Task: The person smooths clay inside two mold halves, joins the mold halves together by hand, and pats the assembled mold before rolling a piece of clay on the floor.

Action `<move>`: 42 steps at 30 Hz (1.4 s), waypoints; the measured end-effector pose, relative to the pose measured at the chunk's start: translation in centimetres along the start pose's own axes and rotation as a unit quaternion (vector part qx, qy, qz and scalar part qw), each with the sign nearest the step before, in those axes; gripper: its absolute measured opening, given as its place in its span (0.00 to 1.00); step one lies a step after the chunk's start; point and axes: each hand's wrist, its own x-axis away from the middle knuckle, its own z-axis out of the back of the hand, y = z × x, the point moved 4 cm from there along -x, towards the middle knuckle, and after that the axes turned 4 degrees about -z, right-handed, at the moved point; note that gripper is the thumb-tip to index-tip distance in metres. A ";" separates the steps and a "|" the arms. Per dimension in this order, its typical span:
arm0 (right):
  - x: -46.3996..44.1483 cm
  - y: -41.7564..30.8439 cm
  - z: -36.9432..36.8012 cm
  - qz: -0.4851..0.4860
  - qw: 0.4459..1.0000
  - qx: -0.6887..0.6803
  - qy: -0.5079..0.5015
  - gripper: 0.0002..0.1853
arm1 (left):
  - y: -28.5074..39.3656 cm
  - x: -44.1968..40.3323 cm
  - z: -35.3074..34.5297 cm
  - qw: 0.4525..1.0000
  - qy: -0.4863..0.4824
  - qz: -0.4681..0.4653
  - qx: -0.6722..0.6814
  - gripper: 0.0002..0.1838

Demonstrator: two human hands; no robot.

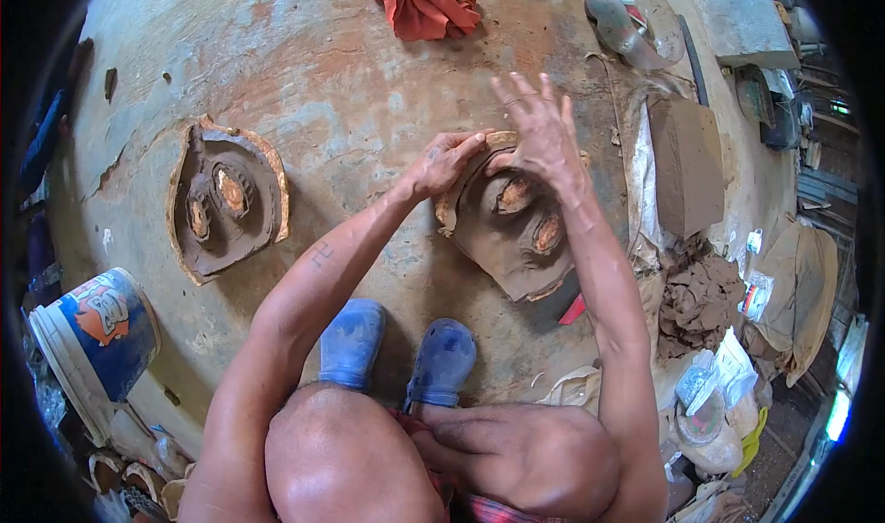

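In front of my feet on the floor lies a clay-lined mould [479, 233], with a pale crusty rim and two raised rings of dark clay around orange-brown centres. My left hand [450, 162] grips its upper left rim, fingers closed over the outside edge. Over the upper right edge, my right hand [542, 134] is open, its fingers spread upward and its thumb reaching toward the clay inside. My right forearm hides part of the mould's right side. A similar clay-lined mould [263, 177] lies apart to the left, touched by neither hand.
A red cloth [426, 7] lies at the top. To the right are a brown clay block [684, 164], a heap of wet clay [702, 293] and a curved metal sheet [622, 25]. A blue-and-white bucket [103, 329] stands at left; blue clogs [442, 357] are on my feet.
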 end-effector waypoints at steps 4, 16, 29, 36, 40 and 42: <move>0.6 3.8 -2.1 -0.112 0.990 -0.083 -0.002 0.80 | 0.1 0.4 -0.2 1.000 0.008 0.004 0.017 0.29; 1.2 4.6 -1.4 -0.114 0.990 -0.079 0.015 0.74 | -0.2 0.0 0.1 1.000 -0.012 0.013 -0.010 0.28; 5.7 1.8 2.0 -0.189 0.976 0.022 0.107 0.61 | 0.0 0.7 -0.1 1.000 0.017 -0.001 -0.014 0.28; 10.3 -4.9 -1.2 -0.280 0.827 -0.479 -0.088 0.43 | -0.3 3.2 -0.6 0.995 0.081 -0.048 -0.008 0.27; 9.1 -7.2 -2.2 -0.285 0.769 -0.558 -0.131 0.41 | -0.9 2.6 -0.5 0.996 0.073 -0.045 0.013 0.26; 8.8 -7.2 -4.2 -0.280 0.764 -0.561 -0.155 0.43 | -0.9 2.4 -0.2 0.995 0.078 -0.041 0.037 0.26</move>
